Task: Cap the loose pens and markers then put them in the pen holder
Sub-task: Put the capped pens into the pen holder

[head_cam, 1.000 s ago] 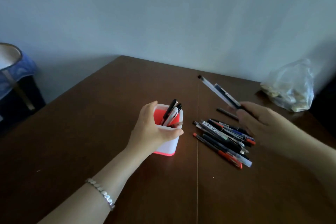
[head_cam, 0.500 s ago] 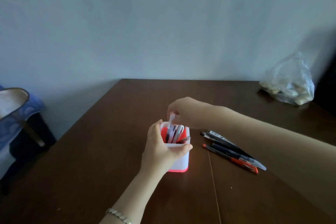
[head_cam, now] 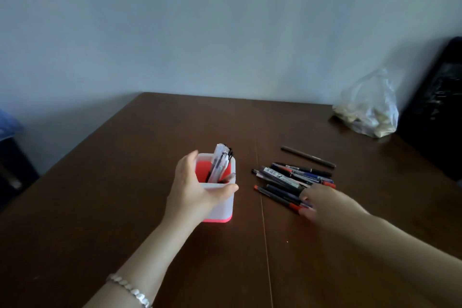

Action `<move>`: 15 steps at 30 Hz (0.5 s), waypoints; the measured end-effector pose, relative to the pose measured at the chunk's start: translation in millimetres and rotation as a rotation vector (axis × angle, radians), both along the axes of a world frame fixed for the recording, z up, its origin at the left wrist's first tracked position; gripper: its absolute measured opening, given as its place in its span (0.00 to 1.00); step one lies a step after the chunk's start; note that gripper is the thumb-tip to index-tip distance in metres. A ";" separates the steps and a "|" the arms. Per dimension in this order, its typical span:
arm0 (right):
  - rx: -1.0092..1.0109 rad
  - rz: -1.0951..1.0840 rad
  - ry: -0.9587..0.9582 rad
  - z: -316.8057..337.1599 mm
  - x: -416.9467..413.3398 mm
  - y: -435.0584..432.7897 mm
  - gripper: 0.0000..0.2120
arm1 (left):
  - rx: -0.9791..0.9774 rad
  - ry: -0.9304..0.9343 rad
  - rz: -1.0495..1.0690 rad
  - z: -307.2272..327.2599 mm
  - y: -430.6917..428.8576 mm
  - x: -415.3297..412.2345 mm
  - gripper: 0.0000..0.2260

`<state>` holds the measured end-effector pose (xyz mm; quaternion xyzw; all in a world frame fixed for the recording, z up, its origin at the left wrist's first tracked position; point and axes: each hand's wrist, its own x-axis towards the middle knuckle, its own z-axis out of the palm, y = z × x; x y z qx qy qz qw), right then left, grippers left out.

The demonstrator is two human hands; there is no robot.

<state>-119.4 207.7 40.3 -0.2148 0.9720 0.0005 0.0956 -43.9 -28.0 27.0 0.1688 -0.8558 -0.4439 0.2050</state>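
Pens (head_cam: 220,165) stand in pen holder (head_cam: 222,205), gripped by left hand (head_cam: 193,190); right hand (head_cam: 327,205), blurred, touches loose pens (head_cam: 287,179) right of holder; grip indeterminable.

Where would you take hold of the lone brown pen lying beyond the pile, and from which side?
Pinch the brown pen at mid-barrel from above, across its width: it lies flat with bare table on both sides, apart from the pile.

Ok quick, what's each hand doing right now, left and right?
Left hand: holding the pen holder.
Right hand: on the loose pens, blurred; grip cannot be told.
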 end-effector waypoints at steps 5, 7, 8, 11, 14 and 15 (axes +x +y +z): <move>-0.101 -0.045 0.053 -30.2 13.4 -1.2 0.18 | -0.005 -0.007 0.003 0.7 1.8 0.0 0.43; -0.088 -0.028 0.021 -31.8 11.8 -5.3 0.18 | -0.004 -0.011 0.006 1.4 2.1 0.5 0.43; -0.063 -0.001 0.021 -34.3 11.1 -7.8 0.19 | -0.002 -0.007 0.006 1.6 2.0 0.8 0.43; -0.059 0.057 0.010 -34.7 11.4 -13.3 0.18 | -0.005 0.004 0.005 2.1 2.1 1.5 0.42; -0.341 -0.022 -0.083 -9.7 7.7 -18.6 0.14 | -0.017 0.004 0.004 2.4 1.7 1.3 0.43; -0.462 -0.032 -0.049 5.8 6.9 -21.6 0.13 | -0.018 0.003 0.006 2.5 1.4 1.1 0.43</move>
